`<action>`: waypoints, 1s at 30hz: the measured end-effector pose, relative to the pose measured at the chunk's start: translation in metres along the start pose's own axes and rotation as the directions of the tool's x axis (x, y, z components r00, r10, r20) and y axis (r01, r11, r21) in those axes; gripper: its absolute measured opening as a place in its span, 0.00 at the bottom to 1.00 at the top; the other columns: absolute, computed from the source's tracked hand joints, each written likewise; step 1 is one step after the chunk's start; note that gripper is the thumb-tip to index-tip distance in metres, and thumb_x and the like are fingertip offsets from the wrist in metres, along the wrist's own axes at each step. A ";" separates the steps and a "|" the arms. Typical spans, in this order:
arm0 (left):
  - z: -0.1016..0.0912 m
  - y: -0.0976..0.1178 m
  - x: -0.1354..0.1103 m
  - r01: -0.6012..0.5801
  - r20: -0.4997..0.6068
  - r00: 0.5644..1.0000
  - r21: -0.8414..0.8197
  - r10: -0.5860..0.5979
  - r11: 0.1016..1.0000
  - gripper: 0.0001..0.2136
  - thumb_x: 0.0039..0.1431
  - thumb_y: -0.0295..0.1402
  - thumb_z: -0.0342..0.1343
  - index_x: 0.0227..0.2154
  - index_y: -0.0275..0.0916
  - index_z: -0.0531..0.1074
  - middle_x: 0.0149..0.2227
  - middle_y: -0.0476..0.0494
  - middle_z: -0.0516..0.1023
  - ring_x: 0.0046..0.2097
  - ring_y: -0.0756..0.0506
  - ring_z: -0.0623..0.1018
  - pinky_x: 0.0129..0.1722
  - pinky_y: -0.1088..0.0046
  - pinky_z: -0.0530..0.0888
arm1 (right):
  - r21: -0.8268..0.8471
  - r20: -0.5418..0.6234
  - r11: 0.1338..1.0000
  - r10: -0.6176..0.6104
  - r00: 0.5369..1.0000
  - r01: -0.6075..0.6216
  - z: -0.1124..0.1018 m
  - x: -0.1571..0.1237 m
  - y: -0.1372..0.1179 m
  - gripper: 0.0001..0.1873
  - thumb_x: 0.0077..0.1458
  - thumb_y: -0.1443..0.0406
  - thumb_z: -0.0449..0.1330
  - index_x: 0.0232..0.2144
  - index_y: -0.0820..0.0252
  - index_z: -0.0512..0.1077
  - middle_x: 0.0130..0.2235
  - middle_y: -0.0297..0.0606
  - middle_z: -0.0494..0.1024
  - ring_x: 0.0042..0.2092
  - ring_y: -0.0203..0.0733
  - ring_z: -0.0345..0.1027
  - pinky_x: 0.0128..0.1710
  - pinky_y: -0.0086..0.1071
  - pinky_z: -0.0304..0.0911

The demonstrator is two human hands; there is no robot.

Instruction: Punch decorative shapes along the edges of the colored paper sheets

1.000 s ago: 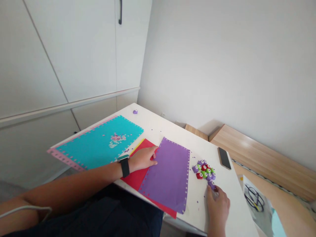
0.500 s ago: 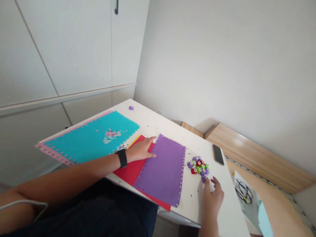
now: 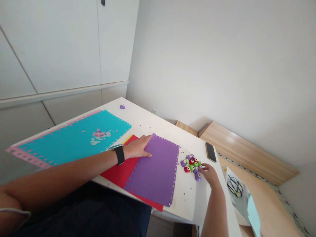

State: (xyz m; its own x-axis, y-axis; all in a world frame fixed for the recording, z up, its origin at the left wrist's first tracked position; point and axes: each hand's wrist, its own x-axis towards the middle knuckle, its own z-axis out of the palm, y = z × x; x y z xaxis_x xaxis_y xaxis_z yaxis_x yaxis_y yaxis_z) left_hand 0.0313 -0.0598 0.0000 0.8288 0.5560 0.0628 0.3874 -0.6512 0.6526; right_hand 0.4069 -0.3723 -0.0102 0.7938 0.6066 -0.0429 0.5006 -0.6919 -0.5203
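Note:
My left hand [image 3: 137, 148], with a black watch on its wrist, lies flat with fingers stretched out on the far left corner of a purple sheet [image 3: 153, 171] with punched edges. That sheet lies on a red sheet [image 3: 118, 172]. My right hand [image 3: 209, 172] reaches into a cluster of small purple, green and red punches [image 3: 190, 163] on the white table [image 3: 192, 200]. Its fingertips touch the cluster's right side, beside a purple punch [image 3: 197, 177]. Whether they grip one is hidden.
A large teal sheet [image 3: 74, 138] with paper bits on it lies over a pink sheet at the left. A lone purple punch [image 3: 122, 106] sits at the far corner. A black phone [image 3: 211, 152] lies near the right edge. Glasses [image 3: 234, 186] lie on a lower surface.
My right hand has moved forward from the table's near edge up to the cluster of punches. The view has swung to the right. My left hand stays on the purple sheet.

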 end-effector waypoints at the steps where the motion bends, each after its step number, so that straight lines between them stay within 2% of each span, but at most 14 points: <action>1: 0.000 0.000 0.005 -0.009 0.001 1.000 0.008 0.009 1.000 0.52 0.47 0.48 0.69 0.70 0.39 0.47 0.67 0.30 0.62 0.65 0.32 0.67 0.62 0.61 0.64 | -0.001 0.019 1.000 0.010 1.000 -0.010 0.000 0.002 0.001 0.17 0.52 0.61 0.67 0.44 0.61 0.75 0.35 0.36 0.80 0.36 0.44 0.75 0.41 0.40 0.67; 4: 0.001 -0.003 0.023 -0.011 0.015 1.000 0.031 0.011 0.999 0.55 0.47 0.50 0.68 0.71 0.34 0.44 0.69 0.25 0.58 0.67 0.30 0.64 0.63 0.60 0.63 | 0.006 0.045 1.000 0.030 0.999 -0.030 0.001 0.005 0.002 0.20 0.55 0.59 0.65 0.48 0.62 0.73 0.37 0.38 0.80 0.37 0.45 0.75 0.39 0.38 0.67; 8: 0.003 -0.005 0.043 0.015 0.012 1.000 0.039 -0.016 0.999 0.53 0.47 0.43 0.70 0.70 0.32 0.46 0.68 0.25 0.59 0.65 0.31 0.66 0.62 0.62 0.64 | -0.012 0.048 1.000 0.022 0.999 -0.021 0.004 0.010 -0.005 0.25 0.58 0.57 0.62 0.55 0.60 0.69 0.39 0.39 0.80 0.38 0.45 0.75 0.41 0.38 0.67; 11: 0.004 -0.003 0.048 0.041 0.016 0.999 0.035 -0.042 0.999 0.50 0.49 0.41 0.68 0.70 0.36 0.48 0.63 0.27 0.69 0.61 0.31 0.73 0.55 0.63 0.69 | -0.061 0.060 0.998 0.018 0.998 -0.014 0.005 0.018 -0.012 0.19 0.60 0.57 0.63 0.50 0.60 0.72 0.40 0.37 0.79 0.39 0.43 0.74 0.43 0.40 0.67; 14: 0.004 -0.003 0.044 0.083 0.019 0.996 0.033 -0.083 0.996 0.51 0.51 0.42 0.67 0.71 0.37 0.42 0.52 0.31 0.79 0.52 0.32 0.79 0.46 0.65 0.71 | -0.108 0.068 0.994 0.026 0.997 -0.019 0.005 0.024 -0.018 0.15 0.62 0.55 0.63 0.43 0.61 0.74 0.37 0.35 0.78 0.36 0.41 0.72 0.42 0.40 0.68; 17: 0.002 -0.006 0.033 0.108 0.029 0.994 -0.005 -0.108 0.994 0.55 0.51 0.42 0.67 0.72 0.37 0.36 0.49 0.34 0.80 0.48 0.35 0.80 0.44 0.68 0.71 | -0.117 0.041 0.993 0.015 0.999 -0.010 0.003 0.025 -0.023 0.13 0.57 0.57 0.65 0.38 0.60 0.75 0.32 0.33 0.77 0.34 0.42 0.71 0.41 0.40 0.67; 20: 0.000 -0.013 0.016 0.108 0.058 0.993 -0.096 -0.103 0.989 0.59 0.49 0.42 0.68 0.72 0.37 0.32 0.52 0.36 0.79 0.49 0.38 0.79 0.46 0.70 0.70 | -0.066 -0.067 0.997 -0.033 0.997 0.028 -0.004 0.020 -0.031 0.13 0.48 0.58 0.67 0.35 0.59 0.77 0.34 0.41 0.80 0.40 0.50 0.73 0.44 0.41 0.65; 23: -0.002 -0.017 -0.006 0.090 0.062 0.995 -0.149 -0.081 0.985 0.59 0.49 0.42 0.68 0.72 0.37 0.30 0.49 0.39 0.79 0.47 0.39 0.79 0.46 0.69 0.69 | 0.038 -0.220 0.996 -0.073 0.973 0.083 -0.010 0.008 -0.047 0.23 0.47 0.52 0.64 0.41 0.61 0.76 0.43 0.51 0.80 0.48 0.60 0.71 0.48 0.45 0.63; 25: -0.002 -0.016 -0.024 0.092 0.071 0.994 -0.186 -0.080 0.978 0.57 0.50 0.42 0.67 0.72 0.37 0.32 0.45 0.40 0.80 0.42 0.41 0.79 0.41 0.70 0.69 | 0.133 -0.268 0.983 -0.088 0.959 0.127 -0.008 -0.002 -0.063 0.28 0.51 0.47 0.61 0.47 0.61 0.74 0.44 0.51 0.80 0.47 0.59 0.73 0.46 0.46 0.65; 28: 0.000 -0.013 -0.054 0.129 0.145 0.986 -0.301 -0.088 0.945 0.54 0.52 0.43 0.66 0.72 0.39 0.35 0.41 0.43 0.80 0.35 0.43 0.78 0.34 0.71 0.68 | 0.321 -0.218 0.923 -0.148 0.965 0.214 0.010 -0.019 -0.095 0.29 0.56 0.44 0.59 0.50 0.56 0.72 0.43 0.43 0.81 0.43 0.51 0.76 0.41 0.40 0.69; 30: 0.005 -0.010 -0.072 0.152 0.164 0.982 -0.418 -0.090 0.896 0.52 0.53 0.44 0.66 0.72 0.43 0.37 0.43 0.42 0.80 0.37 0.43 0.79 0.36 0.71 0.70 | 0.537 -0.150 0.811 -0.179 0.972 0.232 0.032 -0.031 -0.116 0.27 0.56 0.46 0.62 0.50 0.56 0.72 0.43 0.42 0.82 0.41 0.48 0.76 0.38 0.37 0.70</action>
State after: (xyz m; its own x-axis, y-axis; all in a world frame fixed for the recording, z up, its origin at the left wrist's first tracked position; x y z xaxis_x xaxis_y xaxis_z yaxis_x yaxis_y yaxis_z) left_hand -0.0302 -0.0965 -0.0149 0.8454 0.5204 -0.1207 0.3041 -0.2830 0.9097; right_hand 0.3136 -0.2988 0.0244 0.7343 0.6548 0.1789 0.4044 -0.2103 -0.8901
